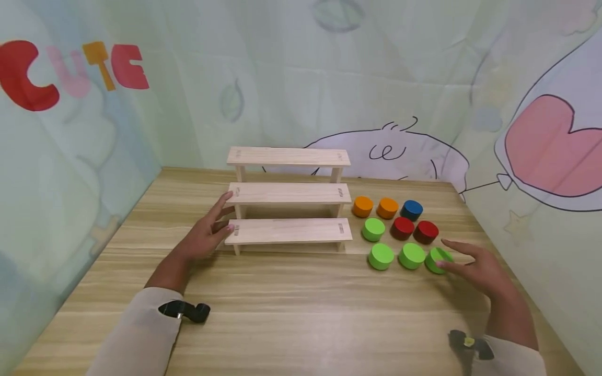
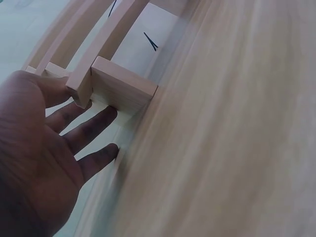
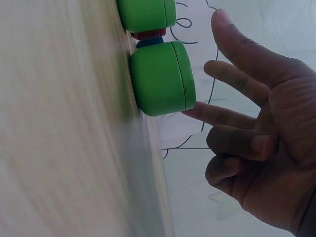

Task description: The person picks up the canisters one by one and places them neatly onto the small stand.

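Note:
A three-step pale wooden rack [image 1: 289, 231] stands at the table's middle. My left hand [image 1: 203, 235] rests against its left end, thumb at the lowest step and another fingertip at the middle step. Up close in the left wrist view, the fingers of the left hand [image 2: 54, 133] reach along the rack's side panel [image 2: 121, 86]. Over at the right, my right hand [image 1: 486, 271] hovers spread beside the nearest round green block [image 1: 435, 256], thumb overlapping it in the head view. The right wrist view has the right hand's [image 3: 266, 118] thumb well apart from that green block [image 3: 160, 79].
Left of that block sit two more green blocks [image 1: 411, 256] in the front row. Behind are another green block [image 1: 373, 230], two red blocks [image 1: 402, 228], two orange blocks [image 1: 363, 207] and a blue block [image 1: 412, 210]. A printed curtain [image 1: 282, 78] hangs round the wooden table [image 1: 301, 313].

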The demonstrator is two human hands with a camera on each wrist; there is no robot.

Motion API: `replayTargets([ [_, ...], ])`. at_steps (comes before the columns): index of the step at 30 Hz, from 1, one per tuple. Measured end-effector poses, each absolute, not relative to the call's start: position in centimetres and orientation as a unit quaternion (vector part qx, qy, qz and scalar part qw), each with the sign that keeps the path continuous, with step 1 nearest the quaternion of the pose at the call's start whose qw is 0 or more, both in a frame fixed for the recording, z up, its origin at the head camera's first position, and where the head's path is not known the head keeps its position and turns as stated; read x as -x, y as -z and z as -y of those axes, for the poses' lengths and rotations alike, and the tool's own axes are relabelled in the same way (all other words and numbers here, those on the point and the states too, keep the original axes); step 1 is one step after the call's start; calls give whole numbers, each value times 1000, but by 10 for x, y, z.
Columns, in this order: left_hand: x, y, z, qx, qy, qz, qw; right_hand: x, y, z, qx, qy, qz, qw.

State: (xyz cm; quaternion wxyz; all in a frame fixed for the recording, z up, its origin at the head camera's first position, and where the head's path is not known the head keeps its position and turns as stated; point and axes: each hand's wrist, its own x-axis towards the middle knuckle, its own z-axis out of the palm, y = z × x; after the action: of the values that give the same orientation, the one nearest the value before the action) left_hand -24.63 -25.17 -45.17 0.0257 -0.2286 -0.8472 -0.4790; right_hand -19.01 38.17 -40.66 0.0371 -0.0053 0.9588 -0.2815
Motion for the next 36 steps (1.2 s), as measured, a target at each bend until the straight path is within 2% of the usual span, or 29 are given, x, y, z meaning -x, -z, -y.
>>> replayTargets([
  [13,241,455,253,210,499,841,2,193,409,-383,20,266,-962,58],
  [36,242,451,247,201,475,857,0,192,410,-383,-13,270,-958,92],
])
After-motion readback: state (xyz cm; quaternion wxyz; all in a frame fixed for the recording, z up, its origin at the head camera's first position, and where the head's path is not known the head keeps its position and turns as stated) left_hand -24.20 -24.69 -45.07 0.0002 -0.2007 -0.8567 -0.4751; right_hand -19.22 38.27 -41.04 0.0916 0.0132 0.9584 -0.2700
